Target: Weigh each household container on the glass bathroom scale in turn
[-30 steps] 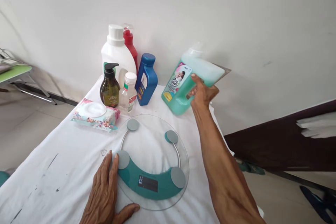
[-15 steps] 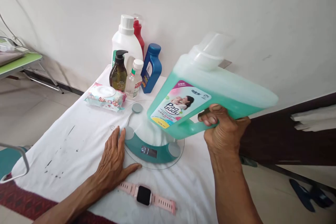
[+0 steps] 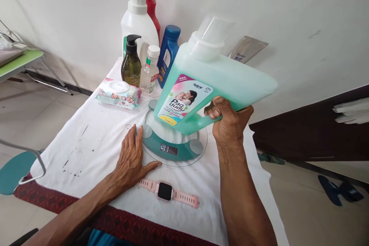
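- Basically, head view only: right hand (image 3: pixel 230 123) is gripping the green bottle (image 3: pixel 242 77) by its handle (image 3: pixel 198 123), fingers curled through the gap.
- Bottle sits over the back part of the glass scale (image 3: pixel 173 154), tilted, white cap (image 3: pixel 215 30) uppermost. Base contact with the glass: can't confirm from this angle.
- Left hand (image 3: pixel 131 157) holds nothing. Palm down, fingers extended, thumb spread. Fingertips at the scale's left rim, thumb tip at its near edge. Pressing or just resting: not clear.
- Display (image 3: pixel 169 149) is lit with digits, too smeared to quote.
- Step in hand, my read: positioning the bottle at the scale, right hand carrying, left hand by the rim.
- Next move calls for tilt control, I'd say: firm wrist, base brought level if it goes flat on the glass, left fingers kept out from under it. Full-looking bottle, likely heavy on one hand; liquid could swing it.
- Around it on the white cloth (image 3: pixel 98 130): pink watch (image 3: pixel 165 191) in front of the scale; wipes pack (image 3: pixel 118 94) to the left; pump bottle (image 3: pixel 131 67), clear bottle (image 3: pixel 149 76), blue bottle (image 3: pixel 168 57), white jug (image 3: pixel 140 27) and red bottle (image 3: pixel 152 11) grouped at the back left.
- Silver packet (image 3: pixel 248 49) shows behind the green bottle, close to the wall (image 3: pixel 288 4); its lower part is hidden.
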A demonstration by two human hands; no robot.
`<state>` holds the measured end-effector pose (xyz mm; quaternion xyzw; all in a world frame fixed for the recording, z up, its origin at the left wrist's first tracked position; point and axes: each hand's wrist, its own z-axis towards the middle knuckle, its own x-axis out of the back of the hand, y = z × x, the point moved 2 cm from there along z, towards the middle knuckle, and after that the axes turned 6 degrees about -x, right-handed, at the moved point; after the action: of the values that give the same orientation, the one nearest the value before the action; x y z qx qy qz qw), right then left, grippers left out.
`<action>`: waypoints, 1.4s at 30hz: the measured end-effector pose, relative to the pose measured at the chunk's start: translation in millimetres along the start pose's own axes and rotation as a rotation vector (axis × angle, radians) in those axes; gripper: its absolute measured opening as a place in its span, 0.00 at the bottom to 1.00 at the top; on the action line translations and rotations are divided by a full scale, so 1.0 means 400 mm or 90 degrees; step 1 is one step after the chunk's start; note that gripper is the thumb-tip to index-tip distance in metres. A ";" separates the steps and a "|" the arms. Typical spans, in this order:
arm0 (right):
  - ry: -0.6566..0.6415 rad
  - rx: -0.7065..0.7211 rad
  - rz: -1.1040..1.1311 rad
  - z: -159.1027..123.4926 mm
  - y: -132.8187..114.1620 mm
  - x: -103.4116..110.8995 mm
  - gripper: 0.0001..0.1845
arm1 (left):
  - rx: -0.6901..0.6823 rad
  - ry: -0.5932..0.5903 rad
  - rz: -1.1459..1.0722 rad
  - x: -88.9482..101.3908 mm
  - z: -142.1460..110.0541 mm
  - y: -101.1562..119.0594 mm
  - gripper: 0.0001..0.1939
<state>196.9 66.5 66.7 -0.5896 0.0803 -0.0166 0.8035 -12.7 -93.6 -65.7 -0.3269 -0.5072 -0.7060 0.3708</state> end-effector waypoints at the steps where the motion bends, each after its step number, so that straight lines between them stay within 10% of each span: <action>1: -0.021 0.012 -0.020 0.001 0.000 0.009 0.27 | 0.001 -0.001 0.001 0.000 0.000 0.000 0.61; 5: -0.033 0.023 -0.047 -0.007 0.009 0.089 0.32 | -0.001 -0.004 0.008 0.004 0.002 0.001 0.61; 10: 0.197 -0.077 -0.055 -0.107 0.107 0.247 0.33 | -0.010 -0.006 0.010 0.007 0.002 0.004 0.60; 15: 0.246 -0.138 -0.093 -0.205 0.214 0.309 0.33 | -0.006 -0.012 0.020 0.008 0.004 0.004 0.60; 34: 0.161 -0.157 -0.139 -0.188 0.201 0.299 0.31 | -0.007 -0.020 0.026 0.014 0.004 0.006 0.59; 42: -0.086 0.008 -0.072 -0.057 -0.002 0.105 0.30 | -0.021 0.028 0.035 0.010 -0.003 0.015 0.60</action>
<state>235.2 39.7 56.4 -0.5879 -0.0077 -0.0224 0.8086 -9.8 -96.8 -60.1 -0.3311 -0.4778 -0.7108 0.3960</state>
